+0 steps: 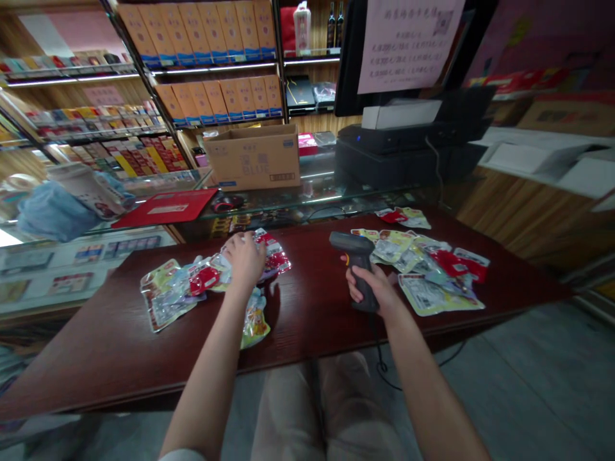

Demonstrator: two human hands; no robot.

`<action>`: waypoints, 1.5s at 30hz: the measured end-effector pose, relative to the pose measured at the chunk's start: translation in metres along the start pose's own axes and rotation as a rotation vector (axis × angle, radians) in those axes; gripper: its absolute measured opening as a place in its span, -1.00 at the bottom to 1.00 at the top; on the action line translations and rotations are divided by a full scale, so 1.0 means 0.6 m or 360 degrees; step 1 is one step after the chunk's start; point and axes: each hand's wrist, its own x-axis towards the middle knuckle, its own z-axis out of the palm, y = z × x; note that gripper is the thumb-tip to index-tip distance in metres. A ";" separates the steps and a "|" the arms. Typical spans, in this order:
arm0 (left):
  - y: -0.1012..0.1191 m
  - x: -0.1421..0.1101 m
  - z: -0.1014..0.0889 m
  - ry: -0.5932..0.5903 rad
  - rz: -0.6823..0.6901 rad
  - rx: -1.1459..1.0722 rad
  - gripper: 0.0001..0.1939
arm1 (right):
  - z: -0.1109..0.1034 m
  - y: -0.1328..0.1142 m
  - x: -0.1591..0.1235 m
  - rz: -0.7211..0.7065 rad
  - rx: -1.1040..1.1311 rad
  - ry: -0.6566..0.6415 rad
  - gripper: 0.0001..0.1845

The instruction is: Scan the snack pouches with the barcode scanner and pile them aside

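Note:
My right hand (372, 285) grips a dark handheld barcode scanner (361, 259) by its handle, one finger at the yellow trigger. The scanner is raised above the table, its head pointing left. My left hand (246, 259) is over the left pile, fingers curled down at a red and clear snack packet (276, 253); the fingertips are partly hidden. Beside and below that hand lie a yellow-green packet (255, 323), a red packet (204, 278) and a clear-fronted packet (168, 301). Right of the scanner is another pile of snack packets (413, 253).
The dark red wooden table (307, 320) borders a glass counter. On the counter stand a cardboard box (254, 160), a red folder (168, 208), a mouse (227, 203) and a black till machine (403, 157). The scanner's cable (382, 365) hangs over the front edge.

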 end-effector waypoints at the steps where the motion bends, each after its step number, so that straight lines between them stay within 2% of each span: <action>1: 0.022 -0.005 0.006 -0.0048 0.0120 -0.0046 -0.60 | -0.008 -0.003 -0.008 -0.0020 -0.0013 0.0049 -0.55; 5: 0.105 -0.015 0.044 -0.0384 0.0565 -0.0287 -0.70 | -0.046 -0.015 -0.043 -0.0112 -0.0051 0.0242 -0.63; 9: 0.177 -0.016 0.091 -0.0800 0.0738 -0.0524 -0.73 | -0.085 -0.026 -0.078 -0.0174 -0.0045 0.0356 -0.63; 13: 0.248 -0.029 0.135 -0.0964 0.0712 -0.0575 -0.68 | -0.115 -0.032 -0.102 -0.0222 -0.0021 0.0458 -0.61; 16: 0.298 -0.045 0.161 -0.1026 0.0552 -0.0465 -0.56 | -0.128 -0.035 -0.114 -0.0214 -0.0037 0.0505 -0.63; 20: 0.343 -0.065 0.186 -0.0979 0.0360 -0.0352 -0.34 | -0.139 -0.035 -0.123 -0.0215 -0.0069 0.0520 -0.68; 22: 0.354 -0.073 0.197 -0.0919 0.0305 -0.0373 -0.22 | -0.144 -0.033 -0.125 -0.0218 -0.0071 0.0526 -0.68; 24: 0.360 -0.078 0.208 -0.0869 0.0299 -0.0406 -0.19 | -0.149 -0.030 -0.125 -0.0221 -0.0051 0.0529 -0.69; 28: 0.363 -0.083 0.226 -0.0846 0.0391 -0.0455 -0.37 | -0.155 -0.024 -0.126 -0.0251 0.0025 0.0516 -0.67; 34: 0.369 -0.091 0.234 -0.0738 0.0349 -0.0476 -0.39 | -0.159 -0.019 -0.128 -0.0295 0.0066 0.0487 -0.69; 37: 0.366 -0.088 0.233 -0.0659 0.0357 -0.0535 -0.49 | -0.160 -0.018 -0.128 -0.0300 0.0073 0.0487 -0.67; 39: 0.360 -0.081 0.232 -0.0575 0.0330 -0.0691 -0.65 | -0.161 -0.017 -0.128 -0.0294 0.0079 0.0485 -0.66; 41: 0.350 -0.070 0.231 -0.0581 0.0218 -0.1038 -0.85 | -0.162 -0.017 -0.127 -0.0289 0.0079 0.0482 -0.65; 42: 0.344 -0.063 0.231 -0.0624 0.0137 -0.1239 -0.88 | -0.163 -0.016 -0.127 -0.0286 0.0078 0.0480 -0.65; 45: 0.327 -0.045 0.228 -0.0749 -0.0105 -0.1663 -0.76 | -0.164 -0.016 -0.129 -0.0280 0.0085 0.0482 -0.66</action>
